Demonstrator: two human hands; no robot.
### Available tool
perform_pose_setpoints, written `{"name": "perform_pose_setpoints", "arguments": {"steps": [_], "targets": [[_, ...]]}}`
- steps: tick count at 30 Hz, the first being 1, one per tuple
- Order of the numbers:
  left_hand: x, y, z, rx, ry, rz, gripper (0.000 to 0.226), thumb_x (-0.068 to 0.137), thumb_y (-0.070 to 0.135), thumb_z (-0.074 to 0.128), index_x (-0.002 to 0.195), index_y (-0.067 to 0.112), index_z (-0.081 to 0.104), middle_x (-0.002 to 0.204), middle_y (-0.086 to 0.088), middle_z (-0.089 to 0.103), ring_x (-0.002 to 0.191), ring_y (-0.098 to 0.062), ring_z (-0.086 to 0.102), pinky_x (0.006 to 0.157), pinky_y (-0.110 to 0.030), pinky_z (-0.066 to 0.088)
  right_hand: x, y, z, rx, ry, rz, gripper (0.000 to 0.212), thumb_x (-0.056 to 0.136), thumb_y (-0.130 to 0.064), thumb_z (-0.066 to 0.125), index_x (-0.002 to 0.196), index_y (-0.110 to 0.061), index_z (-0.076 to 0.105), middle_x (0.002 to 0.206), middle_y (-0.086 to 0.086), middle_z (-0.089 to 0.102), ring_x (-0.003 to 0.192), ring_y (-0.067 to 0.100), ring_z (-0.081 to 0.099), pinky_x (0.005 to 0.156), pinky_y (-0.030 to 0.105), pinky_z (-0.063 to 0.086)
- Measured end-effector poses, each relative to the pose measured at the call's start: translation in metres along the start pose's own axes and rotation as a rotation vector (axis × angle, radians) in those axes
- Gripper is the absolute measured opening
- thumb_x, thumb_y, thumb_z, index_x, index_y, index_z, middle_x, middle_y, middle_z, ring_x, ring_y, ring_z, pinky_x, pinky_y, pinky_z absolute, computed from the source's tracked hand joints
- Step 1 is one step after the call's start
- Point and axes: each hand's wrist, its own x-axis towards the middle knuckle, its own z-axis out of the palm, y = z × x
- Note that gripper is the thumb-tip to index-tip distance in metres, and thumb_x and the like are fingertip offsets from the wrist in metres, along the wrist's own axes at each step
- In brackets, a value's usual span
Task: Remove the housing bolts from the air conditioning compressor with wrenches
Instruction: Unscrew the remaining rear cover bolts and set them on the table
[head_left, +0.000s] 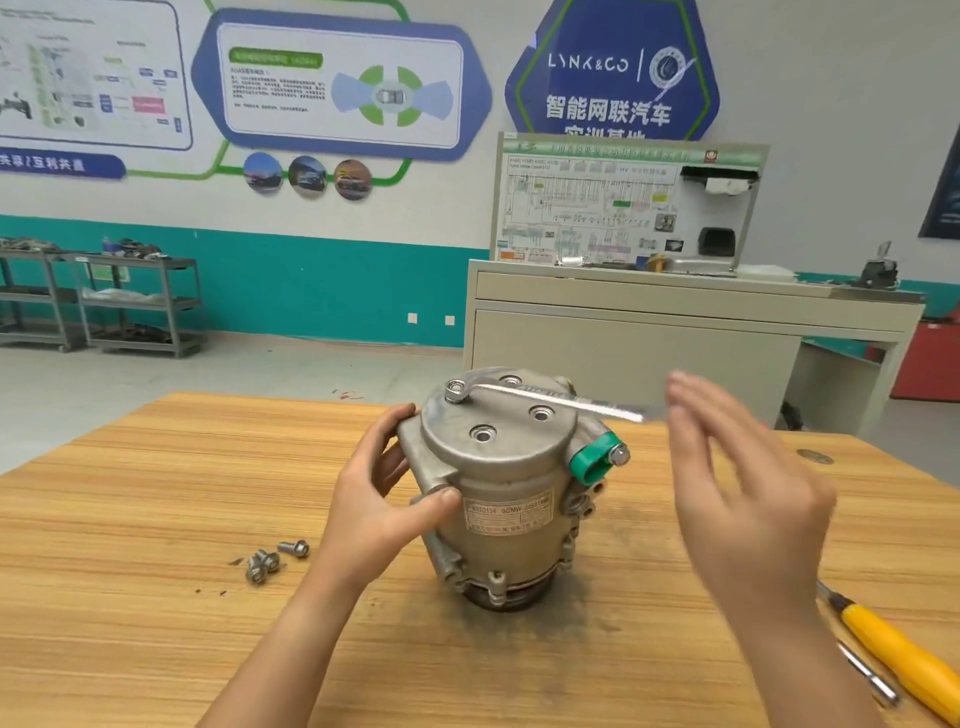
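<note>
The grey metal air conditioning compressor (506, 488) stands upright on the wooden table (156, 519). A ring wrench (550, 401) sits on a bolt (456, 389) at the far left of its top cover; several bolt holes in the cover stand empty. My left hand (384, 488) grips the compressor's left side, thumb on its front. My right hand (748, 483) is blurred, fingers straight, at the wrench's free end; whether it touches is unclear. Three loose bolts (272, 558) lie on the table to the left.
A yellow-handled tool (904, 654) and a metal wrench (867, 673) lie at the table's right edge. A green cap with a bolt (597, 457) sticks out on the compressor's right. Beyond the table stand a beige training bench (675, 322) and grey shelf carts (135, 301).
</note>
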Motion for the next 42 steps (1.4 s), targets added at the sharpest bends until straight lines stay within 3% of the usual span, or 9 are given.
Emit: {"name": "perform_pose_setpoints", "arguments": {"steps": [5,11,13,16,19,25,31,35,42], "targets": [[0.000,0.005,0.010,0.031,-0.030,0.010,0.083,0.044,0.040,0.080,0.121,0.037,0.048,0.121,0.021,0.061,0.116,0.001,0.056,0.091,-0.013,0.045,0.065,0.052,0.047,-0.215,-0.308,0.354,0.038,0.096,-0.033,0.042,0.123,-0.011,0.057,0.133,0.002,0.052,0.123,0.021,0.046,0.096,0.030,0.035],[0.001,0.010,0.013,0.081,-0.026,0.014,0.082,0.045,0.042,0.080,0.121,0.037,0.049,0.120,0.023,0.061,0.116,-0.002,0.056,0.093,-0.018,0.047,0.132,0.025,0.132,-0.420,-0.806,0.214,0.057,0.095,-0.051,0.026,0.065,-0.008,0.049,0.099,0.016,0.059,0.085,0.028,0.053,0.065,0.031,0.034],[0.000,0.011,0.013,0.083,-0.017,0.013,0.081,0.046,0.042,0.080,0.121,0.037,0.049,0.119,0.026,0.060,0.115,0.000,0.056,0.090,-0.014,0.046,0.139,0.007,0.162,-0.457,-0.931,0.186,0.057,0.095,-0.048,0.029,0.096,0.001,0.059,0.126,0.026,0.048,0.106,0.032,0.052,0.078,0.034,0.042],[0.001,0.015,0.017,0.099,-0.030,0.021,0.078,0.047,0.041,0.077,0.120,0.038,0.049,0.118,0.030,0.059,0.112,0.005,0.056,0.085,-0.009,0.044,0.136,-0.037,0.202,-0.419,-1.074,0.146,0.059,0.096,-0.036,0.037,0.140,0.001,0.028,0.150,0.025,0.011,0.132,0.036,0.029,0.102,0.040,0.035],[0.005,0.018,0.023,0.098,-0.048,0.033,0.075,0.044,0.039,0.073,0.115,0.026,0.053,0.105,0.017,0.067,0.102,-0.001,0.062,0.079,-0.010,0.044,0.103,-0.097,0.207,-0.330,-0.919,-0.034,0.057,0.094,-0.014,0.040,0.141,0.006,0.014,0.143,0.020,0.022,0.123,0.034,0.038,0.095,0.037,0.036],[0.008,0.020,0.013,0.153,-0.095,0.045,0.090,0.042,0.047,0.071,0.125,0.030,0.040,0.129,0.006,0.054,0.117,0.003,0.052,0.100,-0.021,0.039,-0.002,-0.132,0.116,0.037,-0.365,-0.564,0.047,0.083,-0.008,0.049,0.126,-0.026,0.056,0.079,-0.001,0.056,0.057,0.013,0.047,0.055,0.024,0.037],[-0.001,0.006,0.002,0.058,0.000,-0.015,0.079,0.043,0.035,0.078,0.118,0.035,0.051,0.116,0.031,0.060,0.112,0.000,0.059,0.090,-0.019,0.049,-0.030,-0.048,0.027,0.503,-0.053,0.059,0.006,0.084,-0.035,0.057,0.089,-0.033,0.059,0.083,-0.010,0.065,0.078,0.002,0.060,0.074,0.010,0.045],[0.000,0.011,0.008,0.064,-0.026,-0.010,0.081,0.045,0.042,0.078,0.120,0.038,0.049,0.119,0.034,0.057,0.113,0.003,0.057,0.091,-0.017,0.048,-0.002,0.013,0.021,0.263,0.072,0.362,0.010,0.086,-0.041,0.050,0.091,-0.035,0.057,0.086,-0.006,0.066,0.077,0.007,0.059,0.066,0.014,0.045],[0.003,0.019,0.022,0.096,-0.055,0.033,0.080,0.045,0.040,0.080,0.118,0.037,0.049,0.116,0.028,0.061,0.107,0.004,0.059,0.081,-0.009,0.046,0.109,0.075,0.101,0.197,-0.431,0.683,0.030,0.089,-0.012,0.051,0.116,-0.006,0.061,0.082,0.010,0.063,0.065,0.022,0.060,0.073,0.029,0.049]]}}
